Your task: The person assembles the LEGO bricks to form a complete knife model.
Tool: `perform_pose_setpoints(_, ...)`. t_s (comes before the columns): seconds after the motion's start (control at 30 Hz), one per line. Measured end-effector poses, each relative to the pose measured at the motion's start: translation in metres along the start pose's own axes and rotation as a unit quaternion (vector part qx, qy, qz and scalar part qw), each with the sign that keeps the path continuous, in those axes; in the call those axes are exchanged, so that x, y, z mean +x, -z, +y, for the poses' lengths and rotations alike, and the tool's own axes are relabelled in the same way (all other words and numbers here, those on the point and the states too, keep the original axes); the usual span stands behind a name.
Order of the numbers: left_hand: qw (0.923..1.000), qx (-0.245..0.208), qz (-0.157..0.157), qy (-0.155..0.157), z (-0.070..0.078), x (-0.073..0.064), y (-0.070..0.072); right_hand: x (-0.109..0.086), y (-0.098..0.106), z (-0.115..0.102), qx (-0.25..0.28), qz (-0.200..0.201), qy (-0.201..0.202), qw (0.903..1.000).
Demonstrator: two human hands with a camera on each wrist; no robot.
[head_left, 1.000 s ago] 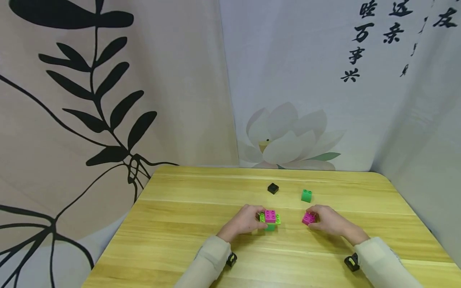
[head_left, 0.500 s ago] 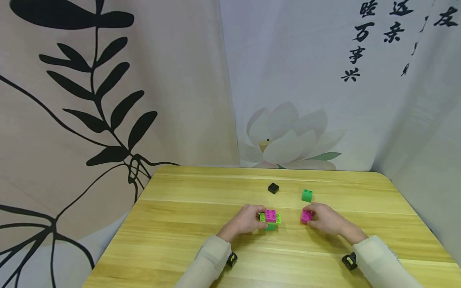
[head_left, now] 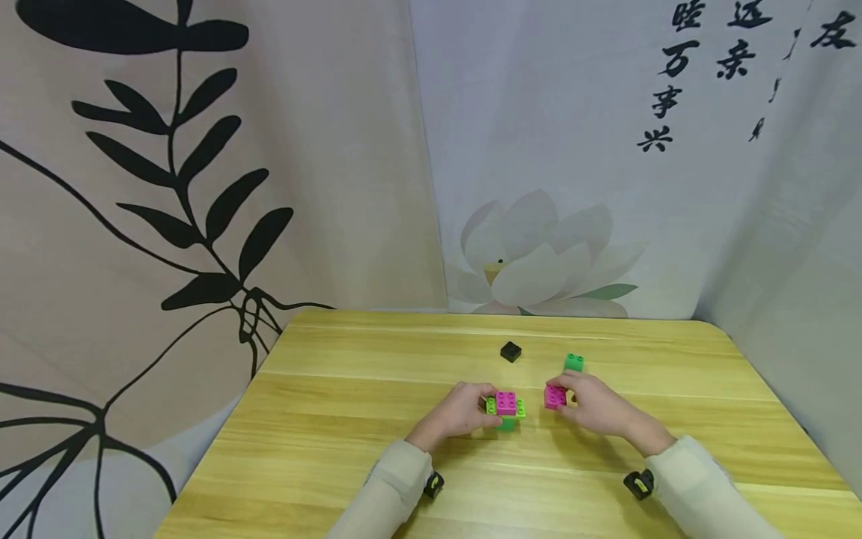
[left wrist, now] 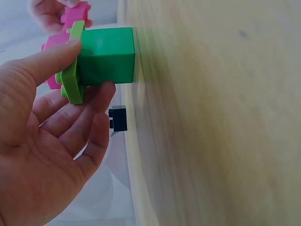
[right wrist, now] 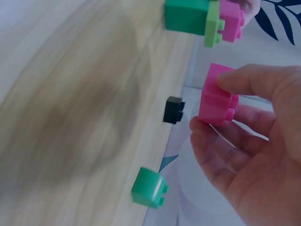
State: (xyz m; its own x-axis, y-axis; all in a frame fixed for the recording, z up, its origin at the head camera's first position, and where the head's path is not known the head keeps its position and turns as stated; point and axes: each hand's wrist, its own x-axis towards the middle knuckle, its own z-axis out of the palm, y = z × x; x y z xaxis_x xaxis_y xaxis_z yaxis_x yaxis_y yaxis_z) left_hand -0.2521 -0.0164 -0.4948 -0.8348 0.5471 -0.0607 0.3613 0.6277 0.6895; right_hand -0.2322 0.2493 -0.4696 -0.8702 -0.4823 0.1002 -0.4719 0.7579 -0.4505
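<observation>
A stack of toy building blocks [head_left: 506, 405] stands on the table: a green block [left wrist: 108, 56] at the bottom, a flat lime piece [left wrist: 72, 87] across it, and a pink block on top. My left hand [head_left: 460, 410] pinches this stack from its left side, thumb on the lime piece. My right hand [head_left: 595, 404] holds a separate pink block [right wrist: 216, 96] between thumb and fingers, studs toward the palm in the right wrist view. That block is raised off the table, a short gap to the right of the stack.
Farther back on the wooden table [head_left: 377, 344] lies a small black block [head_left: 510, 352]. A green block [right wrist: 149, 187] sits behind my right hand, partly hidden by it in the head view. A printed curtain [head_left: 350, 150] hangs behind the table's far edge.
My right hand has moved left and slightly away from me with the pink block, lifting it and bringing it closer to the stack. My left hand stays where it was on the stack.
</observation>
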Motion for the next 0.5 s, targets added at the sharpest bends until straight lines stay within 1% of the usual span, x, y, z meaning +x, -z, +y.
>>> perform_pose_setpoints(0.3, 1.0, -0.006, -0.001, -0.007, -0.002, 0.001, -0.001, 0.008, -0.001, -0.018, 0.014, 0.005, 0.028, 0.9995)
perform_pose_setpoints(0.5, 0.9998, -0.016, -0.01, -0.008, -0.002, 0.001, 0.0, 0.014, -0.002, -0.028, 0.016, 0.021, 0.061, 0.9978)
